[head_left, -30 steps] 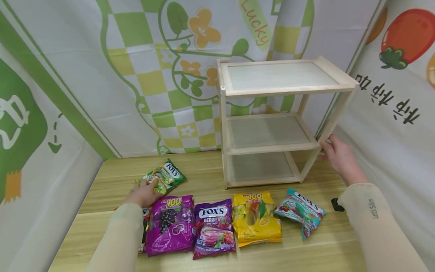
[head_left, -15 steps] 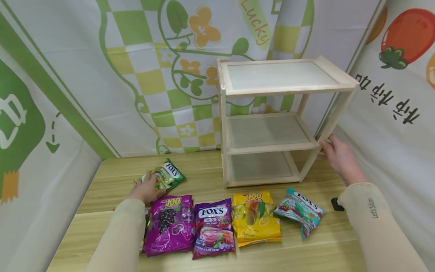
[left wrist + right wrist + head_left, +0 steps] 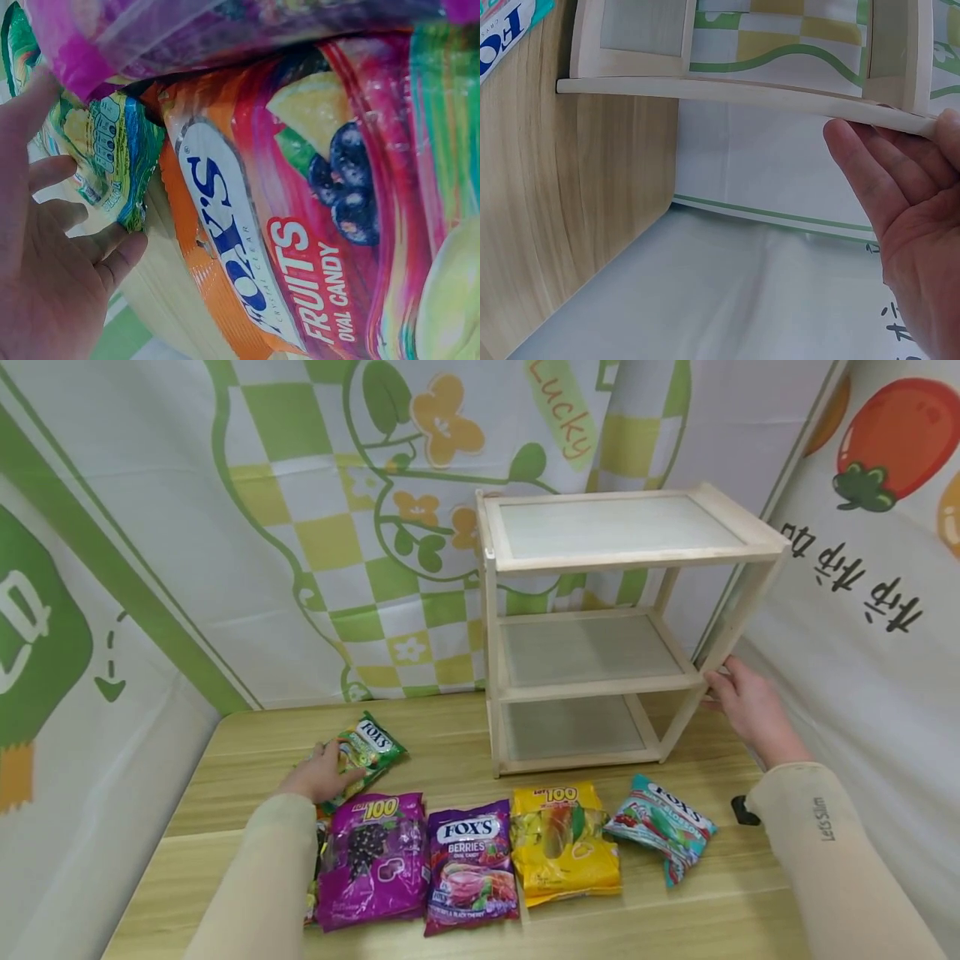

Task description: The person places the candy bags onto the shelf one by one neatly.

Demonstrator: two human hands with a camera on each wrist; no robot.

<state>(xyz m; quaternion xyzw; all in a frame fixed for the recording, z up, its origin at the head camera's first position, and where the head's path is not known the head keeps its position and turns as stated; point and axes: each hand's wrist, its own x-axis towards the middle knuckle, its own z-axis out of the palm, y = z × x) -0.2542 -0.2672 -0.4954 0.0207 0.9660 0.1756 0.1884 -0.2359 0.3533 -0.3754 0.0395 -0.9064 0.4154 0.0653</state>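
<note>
My left hand [image 3: 321, 774] holds a green Fox's candy bag [image 3: 378, 745] at the back left of the table. In the left wrist view, its fingers are curled at the lower edge of that green bag [image 3: 105, 150], with the thumb on the other side. My right hand [image 3: 753, 710] grips the right front post of a three-tier wooden shelf [image 3: 600, 692]. The right wrist view shows fingertips against the post's outer side [image 3: 742, 96] and the thumb at its front. Nothing stands on the shelf's tiers.
In front of the shelf lie a purple Lot 100 bag [image 3: 375, 860], a Fox's Berries bag [image 3: 472, 868], a yellow Lot 100 bag [image 3: 566, 852] and a teal Fox's bag [image 3: 663, 827]. A Fox's Fruits bag [image 3: 225, 247] is mostly hidden by the left sleeve.
My left hand has shifted slightly on the green bag, its thumb now showing along the near side. The right hand and the shelf stay as they were.
</note>
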